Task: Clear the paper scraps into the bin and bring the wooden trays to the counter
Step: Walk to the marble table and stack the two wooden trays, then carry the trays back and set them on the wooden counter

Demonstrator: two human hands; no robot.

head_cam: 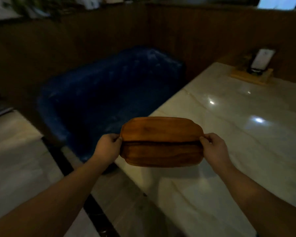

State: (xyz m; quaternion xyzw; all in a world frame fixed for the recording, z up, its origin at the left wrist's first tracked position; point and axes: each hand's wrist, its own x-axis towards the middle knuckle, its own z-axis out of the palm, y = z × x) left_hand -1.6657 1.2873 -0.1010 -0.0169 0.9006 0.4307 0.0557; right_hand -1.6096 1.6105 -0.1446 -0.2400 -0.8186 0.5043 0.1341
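The fingers (118, 139) of the left hand (108, 147) are curled shut on the nine o'clock end of the oval brown wooden trays (161, 141), and the right hand (213, 147) pinches the three o'clock end the same way, thumb on top and the rest tucked under. What they hold looks like two trays stacked, with a dark seam running across the middle, though the dim light leaves that uncertain. The stack is carried in the air, tipped slightly toward the camera, over the near edge of the pale glossy marble worktop (229, 117). At about eleven o'clock from the trays sits the bin lined with a dark blue plastic bag (109, 86), down beside the worktop. No paper scraps show on the trays.

To carry well, I judge both grips should stay even so the upper tray does not slide off the lower. Keep the stack level, and set it down flat, clear of the worktop's edge. A wooden card holder (253, 72) stands at two o'clock, well apart.
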